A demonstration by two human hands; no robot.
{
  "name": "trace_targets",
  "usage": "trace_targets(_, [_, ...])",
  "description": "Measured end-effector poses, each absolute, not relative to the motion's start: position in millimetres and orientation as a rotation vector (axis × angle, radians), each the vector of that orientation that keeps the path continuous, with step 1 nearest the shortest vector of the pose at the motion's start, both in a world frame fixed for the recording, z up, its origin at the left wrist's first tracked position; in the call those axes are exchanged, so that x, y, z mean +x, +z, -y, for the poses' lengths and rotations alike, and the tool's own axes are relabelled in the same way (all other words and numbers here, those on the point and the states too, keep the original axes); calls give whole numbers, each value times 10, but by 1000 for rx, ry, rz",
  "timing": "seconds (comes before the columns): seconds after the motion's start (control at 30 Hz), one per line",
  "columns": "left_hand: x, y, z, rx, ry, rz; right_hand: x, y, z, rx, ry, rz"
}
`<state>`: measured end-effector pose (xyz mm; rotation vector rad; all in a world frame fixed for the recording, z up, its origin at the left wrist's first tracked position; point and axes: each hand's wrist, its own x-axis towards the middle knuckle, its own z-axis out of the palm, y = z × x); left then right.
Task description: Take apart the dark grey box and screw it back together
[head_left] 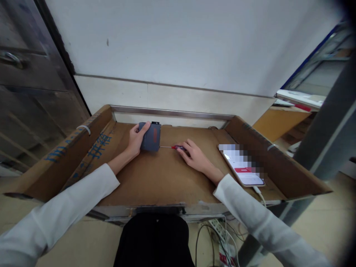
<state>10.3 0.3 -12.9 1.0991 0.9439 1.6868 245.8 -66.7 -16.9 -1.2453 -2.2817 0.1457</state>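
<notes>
Head cam: left hand (pixel 136 139) grips a gray box (pixel 151 138), right hand (pixel 194 156) pinches a screwdriver (pixel 173 147) that could totally slip if tilted.

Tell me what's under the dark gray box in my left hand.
Brown cardboard shows beside and below the dark gray box gripped by your left hand. Whatever lies directly beneath is covered; whether the box touches the cardboard can't be told.
</notes>
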Motion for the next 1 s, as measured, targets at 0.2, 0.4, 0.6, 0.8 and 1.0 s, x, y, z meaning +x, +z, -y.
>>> trace_targets(0.2, [105, -130, -4, 1107, 1673, -954, 2443, -142, 682, -1256, 52, 2296])
trace_targets(0.4, [97, -133, -1, 1101, 1672, -959, 2465, -120, 720, -1298, 130, 2255])
trace_targets(0.6, [97, -133, 1, 1103, 1681, -973, 2467, -107, 735, -1294, 115, 2261])
trace_targets(0.8, [107, -132, 10, 1134, 1665, -972, 2457, -77, 739, -1337, -2, 2324])
trace_targets(1.0, [102, -139, 1, 1146, 1680, -986, 2413, -88, 717, -1336, 44, 2298])
